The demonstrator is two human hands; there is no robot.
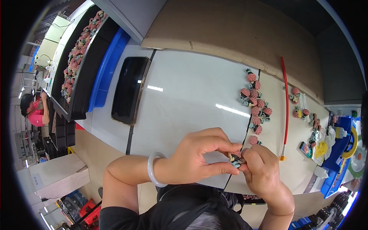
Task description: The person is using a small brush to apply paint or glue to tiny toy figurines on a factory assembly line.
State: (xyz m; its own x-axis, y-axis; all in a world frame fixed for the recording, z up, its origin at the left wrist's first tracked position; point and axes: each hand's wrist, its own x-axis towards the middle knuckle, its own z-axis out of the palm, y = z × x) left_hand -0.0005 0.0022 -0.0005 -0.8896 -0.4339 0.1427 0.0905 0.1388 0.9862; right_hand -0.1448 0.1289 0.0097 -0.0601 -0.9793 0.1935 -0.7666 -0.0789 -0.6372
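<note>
White tabletop (184, 99) filled the middle of the view, bending away at the rim, with brown board behind it. Both hands met at the near edge: the left hand (195, 155), pale bangle (153, 168) on the wrist, pinched with thumb and forefinger, and the right hand (262, 168) curled in tight against it. Between the fingertips sat a small flower piece (234, 159), mostly hidden; only a bit of pink, cream and blue-grey showed, and its exact shape was hard to make out. Just beyond the right hand, a loose cluster of pink flower pieces (256, 101) lay on the table, and further right a red rod (285, 99) ran alongside. Far off to the upper left of the left hand, a long black tray (86, 84) held a heap of the same pink pieces (78, 53), with a blue bin (109, 67) beside it. Closer to the left hand lay a dark flat tray (130, 90), its contents unreadable. At the far right, blue bins (339, 147) were cut off by the rim, their jumble unclear.
</note>
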